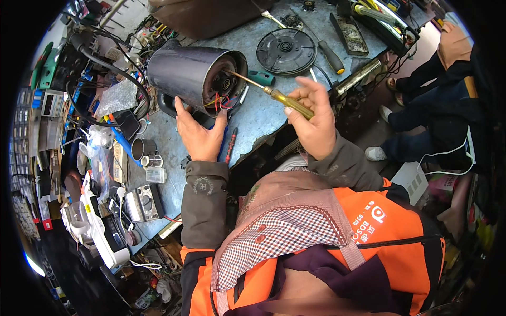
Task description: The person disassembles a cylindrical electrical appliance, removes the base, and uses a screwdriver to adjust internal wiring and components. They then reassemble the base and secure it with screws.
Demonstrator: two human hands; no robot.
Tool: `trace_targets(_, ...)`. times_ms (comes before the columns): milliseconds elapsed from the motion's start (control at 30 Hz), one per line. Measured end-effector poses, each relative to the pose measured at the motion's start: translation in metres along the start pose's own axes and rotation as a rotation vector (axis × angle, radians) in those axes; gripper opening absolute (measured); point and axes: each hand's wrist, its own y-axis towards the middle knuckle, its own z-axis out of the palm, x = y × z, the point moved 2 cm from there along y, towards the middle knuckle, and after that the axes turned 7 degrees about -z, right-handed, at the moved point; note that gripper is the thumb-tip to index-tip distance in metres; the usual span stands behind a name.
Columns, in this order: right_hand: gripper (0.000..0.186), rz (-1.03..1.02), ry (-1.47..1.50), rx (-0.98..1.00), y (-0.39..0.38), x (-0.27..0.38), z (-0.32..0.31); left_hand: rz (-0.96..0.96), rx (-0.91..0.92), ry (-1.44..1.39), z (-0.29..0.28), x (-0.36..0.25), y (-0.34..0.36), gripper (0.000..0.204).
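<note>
A black cylindrical housing point(179, 73) lies on its side on the blue-grey workbench point(245, 139), its open end showing a round part with red and yellow wires. My left hand point(203, 136) grips its lower side, thumb near the wires at the rim. My right hand point(315, 120) is closed on a yellow translucent screwdriver point(292, 105), whose long shaft reaches into the open end. Below the housing lies a red screwdriver point(232, 142). A green-handled tool point(262, 78) lies just right of the housing.
A round black plate point(285, 51), grey-handled screwdriver point(331, 56) and metal block point(348, 32) are at the back. A multimeter point(145, 204), white power strip point(108, 242), cables and small containers crowd the left. Other people's legs point(400, 142) show on the right.
</note>
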Motion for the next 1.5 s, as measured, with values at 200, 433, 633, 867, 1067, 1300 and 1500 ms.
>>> trace_targets(200, 0.039, 0.39, 0.494, -0.088, 0.001, -0.004, 0.002, 0.0, 0.002, -0.02, 0.0, 0.002, -0.001, 0.118)
trace_targets(433, 0.037, 0.459, 0.539, 0.042, 0.003, -0.001, -0.016, 0.021, -0.001, 0.003, 0.0, 0.003, 0.0, 0.119)
trace_targets(633, 0.038, 0.15, 0.189, 0.047, -0.004, 0.001, -0.006, 0.013, 0.007, -0.007, 0.0, 0.004, 0.001, 0.119)
trace_targets(867, 0.037, -0.011, 0.065, 0.038, -0.007, 0.0, 0.003, 0.027, -0.008, 0.04, -0.001, 0.001, 0.0, 0.12)
trace_targets(1067, 0.037, 0.069, 0.194, -0.042, -0.002, -0.004, 0.002, 0.005, 0.014, -0.027, 0.003, 0.002, 0.002, 0.12)
trace_targets(1300, 0.041, 0.302, 0.384, -0.017, -0.002, -0.003, -0.002, -0.007, 0.017, -0.024, 0.001, 0.002, 0.0, 0.12)
trace_targets(1500, 0.045, 0.454, 0.409, 0.103, -0.003, 0.001, -0.011, -0.001, 0.011, -0.025, -0.001, 0.005, 0.0, 0.12)
